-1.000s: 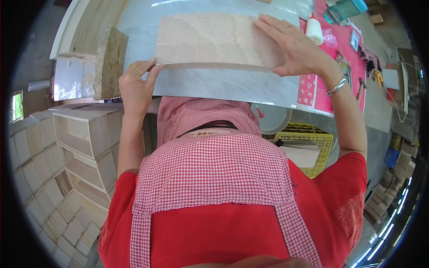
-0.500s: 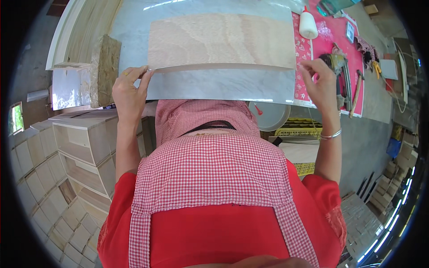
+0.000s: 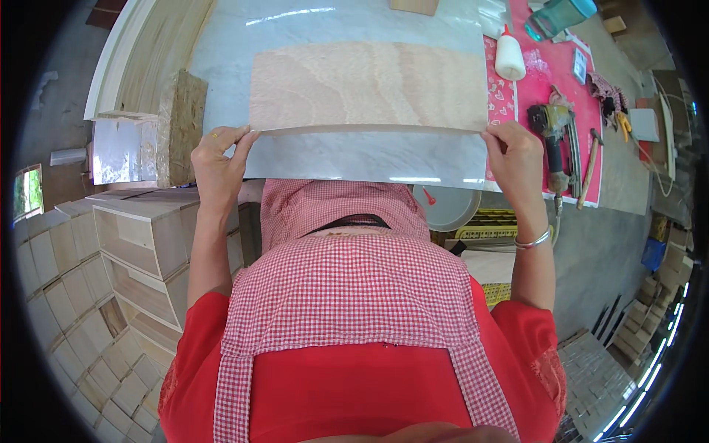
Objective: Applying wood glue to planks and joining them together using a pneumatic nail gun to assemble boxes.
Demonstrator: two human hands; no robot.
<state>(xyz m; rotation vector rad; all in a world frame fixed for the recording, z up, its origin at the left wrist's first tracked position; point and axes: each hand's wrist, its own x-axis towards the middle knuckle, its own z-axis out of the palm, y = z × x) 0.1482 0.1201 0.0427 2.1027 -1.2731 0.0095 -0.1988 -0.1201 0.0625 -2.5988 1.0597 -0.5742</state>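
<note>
A rectangular pale plywood board [image 3: 369,85] lies along the near part of the glossy grey tabletop [image 3: 354,156]. At its near left corner my left hand [image 3: 216,166] is closed, thumb and forefinger pinching the edge. My right hand [image 3: 517,161] pinches the near right corner the same way, so the board's front edge spans between both hands. A dark gap or thickness shows under that edge; whether it is lifted, I cannot tell.
To the right, a white glue bottle [image 3: 509,57], a nail gun [image 3: 550,125] and a hammer [image 3: 589,166] lie on a pink cloth [image 3: 528,92]. A chipboard block [image 3: 181,129] and long pale boards [image 3: 151,55] stand left. Wooden shelf boxes [image 3: 129,236] are stacked below.
My right hand has moved inward and closed on the board's near right corner. The left keeps its pinch. The view has shifted, showing a wooden piece at the table's far side.
</note>
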